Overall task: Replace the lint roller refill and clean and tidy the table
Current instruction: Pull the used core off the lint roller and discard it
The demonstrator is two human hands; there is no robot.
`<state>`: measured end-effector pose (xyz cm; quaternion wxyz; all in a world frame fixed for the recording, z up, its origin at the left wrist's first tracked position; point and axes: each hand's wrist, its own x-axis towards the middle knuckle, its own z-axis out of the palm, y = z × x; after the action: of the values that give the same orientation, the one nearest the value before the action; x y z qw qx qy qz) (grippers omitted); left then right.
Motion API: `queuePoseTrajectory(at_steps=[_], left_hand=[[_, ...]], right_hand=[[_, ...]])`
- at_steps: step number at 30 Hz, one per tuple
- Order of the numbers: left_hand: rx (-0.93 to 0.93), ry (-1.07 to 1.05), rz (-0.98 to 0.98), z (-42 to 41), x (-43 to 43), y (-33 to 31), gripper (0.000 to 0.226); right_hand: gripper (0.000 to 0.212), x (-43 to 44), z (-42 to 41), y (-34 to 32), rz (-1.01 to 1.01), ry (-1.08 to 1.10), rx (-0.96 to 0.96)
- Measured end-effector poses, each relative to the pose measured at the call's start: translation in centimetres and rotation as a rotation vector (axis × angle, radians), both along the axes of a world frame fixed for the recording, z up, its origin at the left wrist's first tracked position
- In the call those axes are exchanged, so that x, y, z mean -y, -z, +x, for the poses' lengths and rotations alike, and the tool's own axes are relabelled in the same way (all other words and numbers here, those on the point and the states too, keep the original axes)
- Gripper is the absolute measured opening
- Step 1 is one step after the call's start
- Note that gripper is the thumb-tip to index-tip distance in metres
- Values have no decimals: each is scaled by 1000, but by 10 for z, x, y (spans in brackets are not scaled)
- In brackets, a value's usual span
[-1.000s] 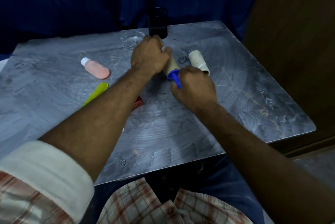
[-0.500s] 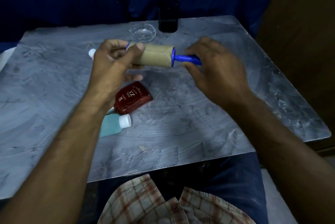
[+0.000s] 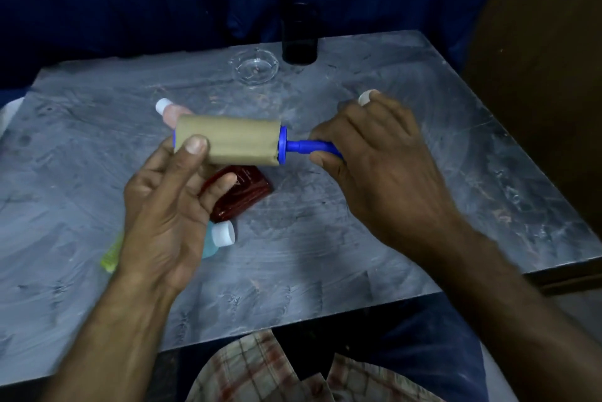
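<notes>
A lint roller hangs level above the grey table (image 3: 325, 258). Its tan cardboard roll (image 3: 234, 144) sits on a blue holder with a blue handle (image 3: 306, 146). My right hand (image 3: 381, 170) is closed around the handle. My left hand (image 3: 169, 203) grips the roll's left end with thumb on top and fingers beneath. Behind my right hand, only the white tip of a second roll (image 3: 366, 97) shows.
A dark red bottle (image 3: 242, 194), a light blue bottle with white cap (image 3: 218, 237), a pink bottle (image 3: 167, 111) and a yellow-green object (image 3: 110, 255) lie on the table. At the back stand a clear glass dish (image 3: 255, 67) and a black container (image 3: 299, 35).
Both hands lifted the lint roller off the table and turned it level. The left hand slid toward the roll's left end, and the right hand drew back along the handle.
</notes>
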<state>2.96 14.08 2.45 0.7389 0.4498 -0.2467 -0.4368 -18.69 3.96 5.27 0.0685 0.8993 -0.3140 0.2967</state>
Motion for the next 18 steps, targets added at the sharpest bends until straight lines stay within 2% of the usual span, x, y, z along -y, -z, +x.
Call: queuePoseTrajectory(at_steps=[2,7,14,18], left_hand=[[-74,-47,-11,-9,0,-3,3],[-167,-210,14,-29,8,-12,19],[-64,-296,-37,-6,13,-9,24],[-22,-314,-35,13,8,-8,24]], right_hand=[[20,0,1,0,-47,2,5],[16,6,9,0,-160,-6,31],[26,16,24,-2,28,-71,33],[21,25,36,-6,-32,-100,94]])
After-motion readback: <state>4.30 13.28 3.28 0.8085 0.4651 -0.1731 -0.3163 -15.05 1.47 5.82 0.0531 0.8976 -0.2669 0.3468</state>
